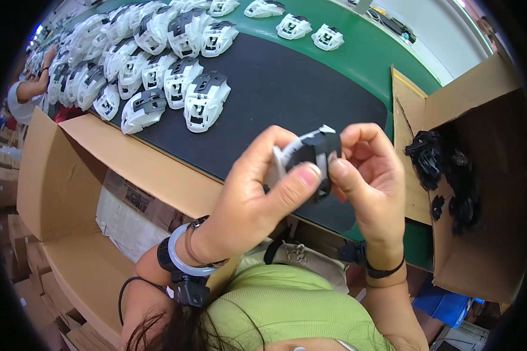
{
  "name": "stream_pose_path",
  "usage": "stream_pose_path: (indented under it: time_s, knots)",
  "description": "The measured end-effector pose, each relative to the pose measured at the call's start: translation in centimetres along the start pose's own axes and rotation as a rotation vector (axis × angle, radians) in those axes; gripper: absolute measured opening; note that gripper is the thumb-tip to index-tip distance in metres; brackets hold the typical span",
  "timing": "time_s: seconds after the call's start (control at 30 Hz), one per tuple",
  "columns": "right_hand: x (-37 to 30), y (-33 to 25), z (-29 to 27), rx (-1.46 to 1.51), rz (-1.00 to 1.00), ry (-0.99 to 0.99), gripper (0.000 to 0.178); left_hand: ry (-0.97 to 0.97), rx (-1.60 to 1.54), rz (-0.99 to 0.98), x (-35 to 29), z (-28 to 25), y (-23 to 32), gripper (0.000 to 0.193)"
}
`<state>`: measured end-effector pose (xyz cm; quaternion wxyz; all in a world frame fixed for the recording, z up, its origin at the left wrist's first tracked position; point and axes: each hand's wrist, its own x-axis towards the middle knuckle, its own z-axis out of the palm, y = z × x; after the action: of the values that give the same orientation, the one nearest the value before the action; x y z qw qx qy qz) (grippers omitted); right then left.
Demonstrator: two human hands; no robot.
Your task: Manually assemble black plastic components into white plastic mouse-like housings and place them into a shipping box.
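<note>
My left hand [249,187] grips a white-and-black plastic shell [311,151], its thumb lying across the black side. On the right edge of the same shell, my right hand [377,184] pinches with thumb and bent fingers around the black part. The shell is held tilted above the front of the black mat [310,88]. My fingers hide much of it, so its exact fit cannot be made out. Several similar shells cover the mat's left half, the closest a white one with a dark grey top [205,102].
An open cardboard box [134,155] stands at the near left. Another box [480,257], on the right, holds black plastic parts [459,175]. Three white shells [294,27] lie along the green table's [357,61] far side. A person [29,90] reaches in at far left.
</note>
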<state>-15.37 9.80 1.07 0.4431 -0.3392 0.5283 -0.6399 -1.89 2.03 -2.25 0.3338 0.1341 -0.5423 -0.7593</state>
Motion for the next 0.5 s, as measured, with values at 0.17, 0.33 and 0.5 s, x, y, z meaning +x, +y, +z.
stream_pose_path:
  time_s: [0.17,0.33,0.5]
  knots:
    - [2.3,2.8,0.4,-0.711,-0.427,0.150,0.049,0.170,-0.106,-0.002,1.1,-0.5,0.3,0.016]
    - [1.4,3.4,0.2,-0.191,-0.168,-0.266,0.062,0.093,0.059,-0.063,0.4,-0.8,1.1,0.019]
    - [0.6,3.2,-0.2,-0.603,-0.272,-0.125,0.060,-0.088,0.313,-0.063,0.8,-0.8,0.6,0.060]
